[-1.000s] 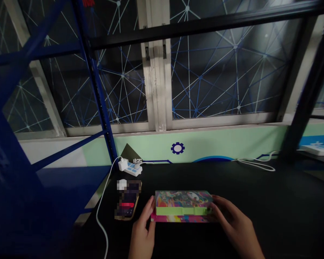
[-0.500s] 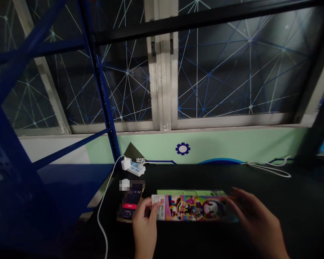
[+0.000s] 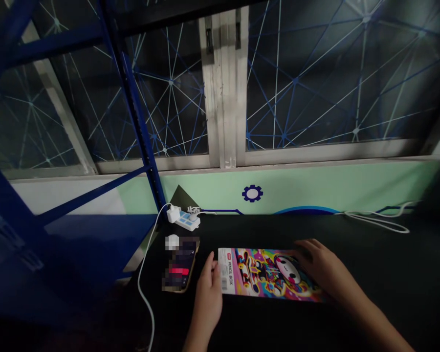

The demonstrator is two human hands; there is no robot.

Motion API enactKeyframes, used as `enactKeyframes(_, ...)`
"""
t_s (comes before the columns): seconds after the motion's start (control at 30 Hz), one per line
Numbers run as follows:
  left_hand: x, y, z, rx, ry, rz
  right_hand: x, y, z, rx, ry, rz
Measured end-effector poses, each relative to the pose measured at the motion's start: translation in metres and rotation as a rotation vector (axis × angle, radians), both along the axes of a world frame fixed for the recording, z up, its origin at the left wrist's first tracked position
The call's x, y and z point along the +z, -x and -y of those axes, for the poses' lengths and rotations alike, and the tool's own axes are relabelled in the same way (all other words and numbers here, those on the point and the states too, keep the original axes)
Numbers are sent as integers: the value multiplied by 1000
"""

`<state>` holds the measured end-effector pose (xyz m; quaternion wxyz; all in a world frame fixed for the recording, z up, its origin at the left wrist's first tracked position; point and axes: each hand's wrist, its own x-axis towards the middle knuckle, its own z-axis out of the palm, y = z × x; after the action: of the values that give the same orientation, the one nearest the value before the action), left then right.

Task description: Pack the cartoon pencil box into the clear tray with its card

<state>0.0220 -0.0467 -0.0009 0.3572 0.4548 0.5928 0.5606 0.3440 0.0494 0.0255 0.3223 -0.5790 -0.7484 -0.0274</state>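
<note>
A colourful pencil box [image 3: 271, 274] with a white, pink and multicoloured cartoon print and the words "PENCIL BOX" lies face up on the black table [image 3: 256, 327]. Along its left end is my left hand [image 3: 209, 288], fingers fairly straight and thumb against the edge, seemingly touching the box without wrapping round it. My right hand [image 3: 320, 266] covers the far right corner, with its fingers bent over the box's edge. The underside of the box and some right fingertips are hidden.
Left of the box lies a phone [image 3: 185, 264], partly blurred out. Behind it are a white power strip [image 3: 187, 221] with plugs and a white cable [image 3: 141, 283] running down the left. A blue metal frame [image 3: 135, 107] rises at left; another cable [image 3: 381, 224] lies back right.
The pencil box has gone from tilted up to lying flatter, its printed face more visible. A green panel behind it is out of sight. My left fingers have straightened, and the view has shifted down.
</note>
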Motion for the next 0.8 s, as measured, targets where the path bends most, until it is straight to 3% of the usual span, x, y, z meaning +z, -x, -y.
enactKeyframes(0.1, -3, -2, 5, -12, 6, -78, 0, 8, 18, -62, -112, 29)
enactKeyframes(0.17, -3, -2, 7, -28, -4, -124, 3, 24, 39, -24, -187, 53)
enactKeyframes(0.3, -1, -3, 6, -63, -43, -130, 3, 76, 86, 325, -64, 144)
enactKeyframes(0.4, -2, -2, 6, -50, -65, -130, -4, 98, 104, 504, 71, 203)
enactKeyframes(0.5, -5, 0, 4, -7, -83, -155, -13, 85, 102, 487, 100, 205)
enactKeyframes(0.67, -4, 0, 3, 79, -138, -253, -18, 35, 86, 387, 78, 200)
enactKeyframes(0.8, 1, -14, 9, 150, -244, -409, -10, 34, 79, 413, 96, 192)
